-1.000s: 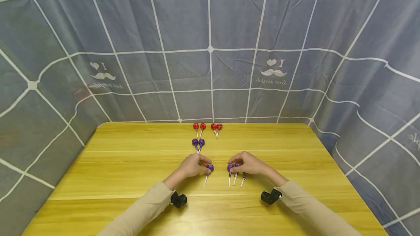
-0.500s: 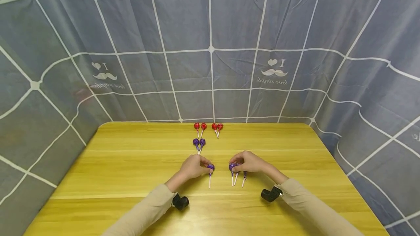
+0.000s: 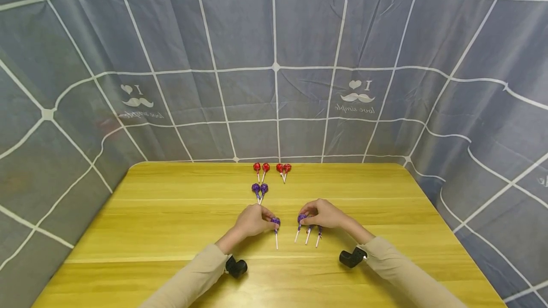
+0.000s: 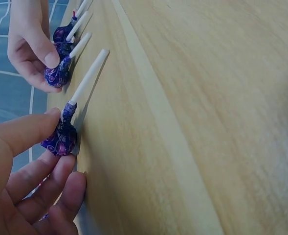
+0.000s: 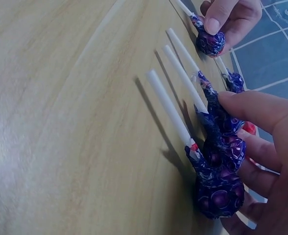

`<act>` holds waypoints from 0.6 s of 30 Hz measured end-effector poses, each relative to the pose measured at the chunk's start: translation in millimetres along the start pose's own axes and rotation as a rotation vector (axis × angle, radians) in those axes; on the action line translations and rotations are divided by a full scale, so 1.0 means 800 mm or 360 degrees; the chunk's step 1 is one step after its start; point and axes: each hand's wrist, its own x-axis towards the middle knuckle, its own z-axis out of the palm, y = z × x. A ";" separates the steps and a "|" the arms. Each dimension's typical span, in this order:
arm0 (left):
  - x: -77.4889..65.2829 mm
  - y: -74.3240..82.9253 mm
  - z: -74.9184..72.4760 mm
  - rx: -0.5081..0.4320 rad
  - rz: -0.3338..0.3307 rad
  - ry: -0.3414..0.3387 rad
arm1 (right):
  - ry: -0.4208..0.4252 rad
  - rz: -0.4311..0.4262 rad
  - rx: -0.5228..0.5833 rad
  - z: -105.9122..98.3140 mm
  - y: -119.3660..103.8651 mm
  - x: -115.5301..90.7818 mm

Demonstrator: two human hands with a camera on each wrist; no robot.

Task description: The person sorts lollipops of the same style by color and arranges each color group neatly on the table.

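My left hand point(image 3: 252, 220) pinches a purple-wrapped lollipop point(image 4: 60, 137) between thumb and fingers, its white stick pointing toward the person. Across a small gap, my right hand point(image 3: 326, 214) pinches the wrapped head of another purple lollipop point(image 5: 222, 115), the leftmost of three side by side. The middle purple lollipop point(image 5: 227, 149) and the outer purple lollipop point(image 5: 219, 196) lie under and beside the right fingers, their heads close together. In the head view the right hand partly hides these heads. Beyond the left hand, two purple lollipops point(image 3: 259, 188) lie with sticks converging.
At the far edge of the yellow wooden table point(image 3: 180, 213) lie a pair of red lollipops point(image 3: 261, 167) and, to its right, another red pair point(image 3: 283, 168). A grey curtain point(image 3: 239, 94) with white lines hangs behind the table and along both sides.
The left lollipop has shifted slightly right, and its stick has swung from slanting left to nearly straight. The right hand's lollipop has tilted, its stick end moving left, away from the other two.
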 end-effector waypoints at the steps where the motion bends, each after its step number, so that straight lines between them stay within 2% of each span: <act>1: 0.000 0.000 0.000 0.0001 0.0002 0.0004 | 0.0009 0.0000 -0.0001 0.000 0.000 0.000; 11: 0.006 -0.002 -0.002 -0.0096 0.0006 0.0050 | 0.0098 0.0009 0.0069 0.000 0.003 0.003; 18: 0.016 -0.001 0.000 -0.0245 -0.0020 0.0177 | 0.0181 0.0057 0.0168 -0.006 0.008 0.010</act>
